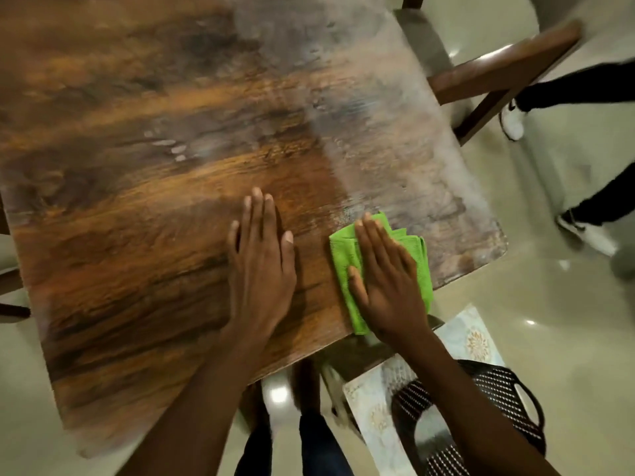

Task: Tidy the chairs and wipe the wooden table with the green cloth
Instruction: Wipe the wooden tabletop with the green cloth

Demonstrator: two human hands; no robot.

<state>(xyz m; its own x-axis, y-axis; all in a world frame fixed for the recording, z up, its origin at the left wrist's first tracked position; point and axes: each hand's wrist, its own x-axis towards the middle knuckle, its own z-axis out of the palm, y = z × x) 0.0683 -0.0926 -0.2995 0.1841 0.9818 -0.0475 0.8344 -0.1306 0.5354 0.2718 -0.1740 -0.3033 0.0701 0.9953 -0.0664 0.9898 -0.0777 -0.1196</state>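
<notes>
My left hand [259, 262] lies flat on the wooden table [144, 173], fingers straight and together, pointing to twelve o'clock. Just beside it at three o'clock, my right hand [385, 280] presses the folded green cloth [343, 266] flat near the table's near edge. At one o'clock stands a wooden chair [498, 70]; at five o'clock, a black mesh chair [481, 407].

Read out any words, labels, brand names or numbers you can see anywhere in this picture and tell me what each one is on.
None: no text can be read in this view.
green cloth: no tag or print showing.
wooden table: only grain and smears.
patterned seat cushion: floral motifs, no letters.
white shoe: a dark mark on it, too blurred to read.
</notes>
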